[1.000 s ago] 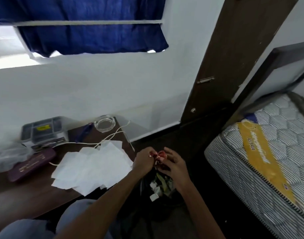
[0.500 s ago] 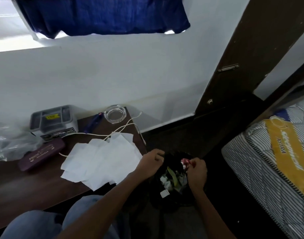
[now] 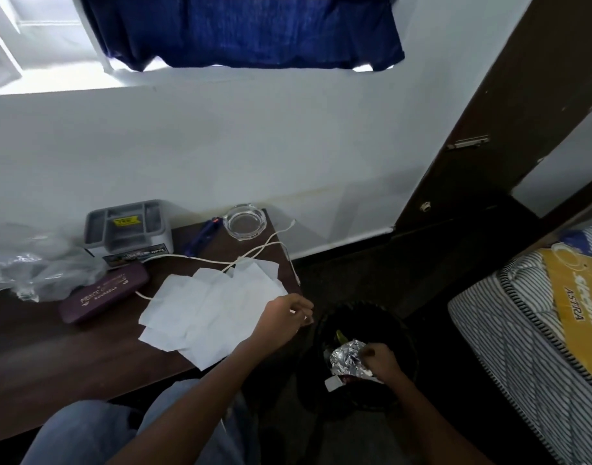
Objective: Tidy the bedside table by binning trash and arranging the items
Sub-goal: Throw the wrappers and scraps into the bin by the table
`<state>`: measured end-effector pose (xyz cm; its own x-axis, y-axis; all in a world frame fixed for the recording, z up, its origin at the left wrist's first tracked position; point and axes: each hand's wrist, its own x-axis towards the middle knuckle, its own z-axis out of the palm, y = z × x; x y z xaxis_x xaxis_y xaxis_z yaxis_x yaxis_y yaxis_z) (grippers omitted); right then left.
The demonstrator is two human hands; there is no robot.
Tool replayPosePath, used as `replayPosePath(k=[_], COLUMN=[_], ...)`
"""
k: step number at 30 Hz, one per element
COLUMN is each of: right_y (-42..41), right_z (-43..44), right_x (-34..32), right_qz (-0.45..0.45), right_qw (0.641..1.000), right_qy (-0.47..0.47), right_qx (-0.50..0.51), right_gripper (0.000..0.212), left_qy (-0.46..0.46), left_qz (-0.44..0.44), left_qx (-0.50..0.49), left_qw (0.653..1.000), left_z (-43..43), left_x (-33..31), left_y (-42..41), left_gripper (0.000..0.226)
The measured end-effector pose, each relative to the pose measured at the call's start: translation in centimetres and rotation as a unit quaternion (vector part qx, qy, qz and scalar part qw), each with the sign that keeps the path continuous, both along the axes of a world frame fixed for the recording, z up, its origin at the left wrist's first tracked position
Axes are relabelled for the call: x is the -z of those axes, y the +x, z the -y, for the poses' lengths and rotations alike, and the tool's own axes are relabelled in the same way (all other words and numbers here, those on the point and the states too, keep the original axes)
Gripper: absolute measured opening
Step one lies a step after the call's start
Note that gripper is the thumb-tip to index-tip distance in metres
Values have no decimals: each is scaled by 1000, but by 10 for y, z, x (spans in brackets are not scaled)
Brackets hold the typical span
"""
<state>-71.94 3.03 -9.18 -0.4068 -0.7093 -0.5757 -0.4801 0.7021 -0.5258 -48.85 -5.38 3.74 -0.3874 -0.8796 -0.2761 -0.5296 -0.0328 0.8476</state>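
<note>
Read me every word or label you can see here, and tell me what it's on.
"ASTRA": yellow label on the mattress.
"PRINCE": purple case; the rest is blurred.
"OPEL": strip on the grey organizer.
Yellow sticker there: too blurred.

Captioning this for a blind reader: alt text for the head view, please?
A person's right hand holds crumpled silver foil in a black round bin; the left hand hovers near the dark wooden bedside table, by scattered white paper sheets.
</note>
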Motion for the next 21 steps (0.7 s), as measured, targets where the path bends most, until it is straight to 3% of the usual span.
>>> replayPosePath(k=[4, 9, 15, 21], right_y=[26, 89, 201, 302], right_z=[19, 53, 79, 89], right_x=[-48, -113, -182, -205], right_qz=[67, 125, 189, 207], right_qw=[995, 981, 959, 946], right_qy=[-38, -132, -212, -194], right_qx=[69, 62, -29, -157], right_gripper=[25, 21, 15, 19], left_qy=[-19, -21, -22, -40], left_qz=[-8, -9, -34, -59], left_qx=[-10, -49, -134, -245], left_qw=[1000, 999, 990, 967], left_z=[-4, -9, -17, -23], left_x=[-15, -35, -50, -60], left_y=[17, 62, 141, 235], left_gripper=[24, 25, 28, 29])
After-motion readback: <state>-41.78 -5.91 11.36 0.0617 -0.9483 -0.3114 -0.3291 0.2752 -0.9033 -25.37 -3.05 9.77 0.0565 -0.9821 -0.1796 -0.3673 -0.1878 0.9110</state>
